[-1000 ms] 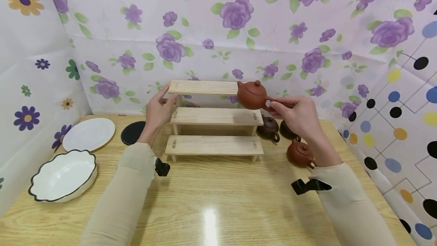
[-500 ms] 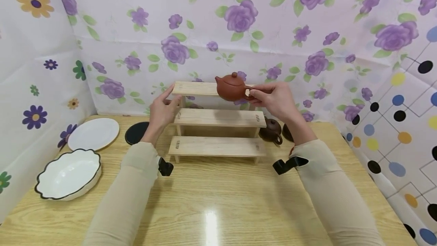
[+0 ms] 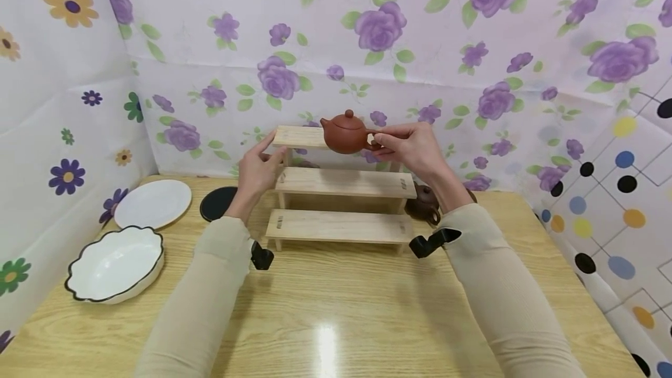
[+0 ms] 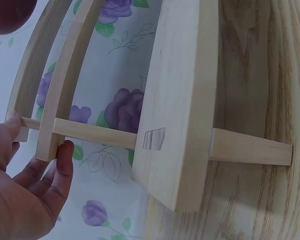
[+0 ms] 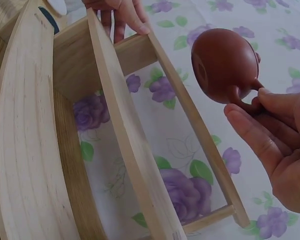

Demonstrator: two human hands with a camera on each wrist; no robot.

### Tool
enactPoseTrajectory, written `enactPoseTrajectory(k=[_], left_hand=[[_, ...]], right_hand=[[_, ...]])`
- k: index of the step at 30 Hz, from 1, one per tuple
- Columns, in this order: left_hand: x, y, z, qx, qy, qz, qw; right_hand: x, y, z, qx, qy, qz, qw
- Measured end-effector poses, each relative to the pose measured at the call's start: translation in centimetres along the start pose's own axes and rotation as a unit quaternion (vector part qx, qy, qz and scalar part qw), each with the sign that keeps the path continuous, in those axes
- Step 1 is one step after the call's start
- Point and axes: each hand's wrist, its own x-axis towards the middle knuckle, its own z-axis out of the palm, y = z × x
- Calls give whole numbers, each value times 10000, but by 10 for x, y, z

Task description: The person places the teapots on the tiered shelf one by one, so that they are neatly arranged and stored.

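A red-brown clay teapot (image 3: 346,133) is held by its handle between the thumb and fingers of my right hand (image 3: 410,147). Its spout points left. In the right wrist view, the teapot's bare base (image 5: 202,75) shows, apart from the top plank. A three-step wooden display shelf (image 3: 341,226) stands at the back of the table. My left hand (image 3: 258,172) grips the left end of its top plank, with the thumb (image 4: 12,125) on one side and fingers (image 4: 65,165) on the other. Behind my right forearm, a dark brown teapot (image 3: 422,204) is partly hidden.
On the left of the table (image 3: 315,296) are a white plate (image 3: 153,203), a black round plate (image 3: 216,203) and a white scalloped bowl (image 3: 118,264) with a dark rim. Flowered cloth (image 3: 220,63) hangs close behind the shelf.
My right hand has carried the red-brown teapot left and slightly up, from the shelf's right end to over the top plank. My left hand keeps its grip on the shelf.
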Motion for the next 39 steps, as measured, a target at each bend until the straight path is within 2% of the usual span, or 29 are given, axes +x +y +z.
enactPoseTrajectory(k=[9,14,29,39], left_hand=[[-3,4,0,34,-12,-74,10000],[-3,3,-1,134,-14,-136,9998],[-1,4,-2,103,19,6,9999],[-4,8,-4,14,2,-90,10000]], right_hand=[[15,4,6,492,-77,-133,9987],[24,4,13,774,-24,-45,9970],[59,4,34,639,-121,72,9979],[75,5,50,696,-258,359,9966]])
